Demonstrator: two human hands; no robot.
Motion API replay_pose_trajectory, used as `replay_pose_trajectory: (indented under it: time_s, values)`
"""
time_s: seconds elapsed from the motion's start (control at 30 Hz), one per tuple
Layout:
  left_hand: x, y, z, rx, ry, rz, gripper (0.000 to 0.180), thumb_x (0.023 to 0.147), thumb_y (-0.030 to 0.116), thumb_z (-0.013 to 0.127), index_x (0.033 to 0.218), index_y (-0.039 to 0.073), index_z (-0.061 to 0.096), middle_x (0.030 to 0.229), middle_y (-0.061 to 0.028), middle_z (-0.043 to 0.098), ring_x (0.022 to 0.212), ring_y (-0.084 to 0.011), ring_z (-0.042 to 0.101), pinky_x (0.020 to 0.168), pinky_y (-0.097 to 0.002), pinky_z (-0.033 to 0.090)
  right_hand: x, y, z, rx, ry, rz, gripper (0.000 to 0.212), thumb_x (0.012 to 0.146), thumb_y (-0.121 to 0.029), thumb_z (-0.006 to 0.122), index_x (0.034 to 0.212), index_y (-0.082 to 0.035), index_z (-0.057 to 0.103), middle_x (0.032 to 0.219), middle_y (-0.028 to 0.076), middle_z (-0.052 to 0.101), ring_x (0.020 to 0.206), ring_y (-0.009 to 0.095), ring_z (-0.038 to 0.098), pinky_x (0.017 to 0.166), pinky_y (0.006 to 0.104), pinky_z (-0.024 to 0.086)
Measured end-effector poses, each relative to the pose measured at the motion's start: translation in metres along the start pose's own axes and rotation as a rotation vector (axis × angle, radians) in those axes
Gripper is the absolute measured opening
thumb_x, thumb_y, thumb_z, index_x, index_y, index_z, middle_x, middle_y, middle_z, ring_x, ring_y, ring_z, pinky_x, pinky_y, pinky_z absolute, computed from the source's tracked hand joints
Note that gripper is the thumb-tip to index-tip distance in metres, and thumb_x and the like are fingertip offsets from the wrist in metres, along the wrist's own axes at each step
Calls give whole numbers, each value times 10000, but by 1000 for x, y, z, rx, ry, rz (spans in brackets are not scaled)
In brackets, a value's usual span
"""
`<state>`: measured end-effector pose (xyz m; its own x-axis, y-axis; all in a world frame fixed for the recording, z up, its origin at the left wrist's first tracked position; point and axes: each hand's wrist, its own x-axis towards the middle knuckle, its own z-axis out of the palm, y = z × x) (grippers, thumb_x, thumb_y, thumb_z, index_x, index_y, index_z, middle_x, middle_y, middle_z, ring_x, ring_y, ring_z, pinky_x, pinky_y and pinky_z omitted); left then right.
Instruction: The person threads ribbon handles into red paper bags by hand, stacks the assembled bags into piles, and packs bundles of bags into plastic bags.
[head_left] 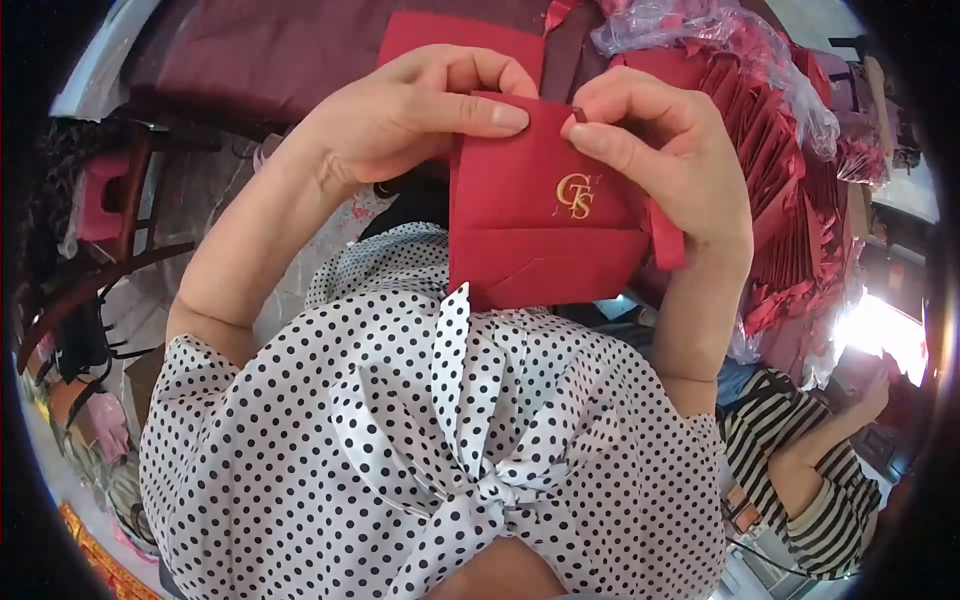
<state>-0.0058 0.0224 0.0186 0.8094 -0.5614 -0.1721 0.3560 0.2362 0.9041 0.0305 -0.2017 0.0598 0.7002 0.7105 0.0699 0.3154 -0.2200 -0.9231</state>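
A small red paper gift bag (520, 190) with a gold printed emblem is held up in front of my chest, its folded base toward me. My left hand (430, 100) grips its top edge, thumb on the near face and the other fingers behind. At the upper right of the bag, my right hand (660, 140) pinches a short end of red ribbon between thumb and forefinger, close to the rim. A longer piece of red ribbon (665, 235) hangs beside the bag under my right wrist. The fingers behind the bag are partly hidden.
Beyond my hands lies a table with a dark red cover (260, 60) and another flat red piece (460, 35). Many red bags (770, 190) are stacked at the right, with clear plastic wrap (720, 40). A person in a striped top (800, 470) sits at the lower right.
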Motion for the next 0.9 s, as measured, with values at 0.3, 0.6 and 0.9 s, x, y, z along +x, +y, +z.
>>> replay_pose_trajectory:
  time_s: [0.3, 0.6, 0.9]
  values:
    - [6, -17, -10, -154, -184, 89, 188, 842, 168, 660, 940, 27, 584, 1118, -26, 542, 1049, -107, 509, 943, -256, 383, -3, -1, 5, -69, -2, -74, 128, 797, -80, 706, 843, 20, 640, 766, 23, 613, 733, 73, 567, 677, 216, 451]
    - [3, -17, 4, -183, -217, 127, 101, 865, 92, 617, 954, 44, 604, 1118, -27, 536, 1062, -115, 502, 963, -253, 368, -14, -3, 5, 9, 1, -80, 135, 788, -60, 713, 857, 25, 633, 808, 35, 617, 765, 92, 571, 704, 228, 452]
    - [9, -28, 9, -301, -317, 254, 156, 871, 207, 617, 867, 56, 577, 1095, -34, 527, 1086, -134, 471, 963, -274, 345, -18, -12, 6, -35, -2, -120, 132, 796, -63, 706, 858, 27, 632, 821, 46, 616, 775, 108, 578, 710, 235, 456]
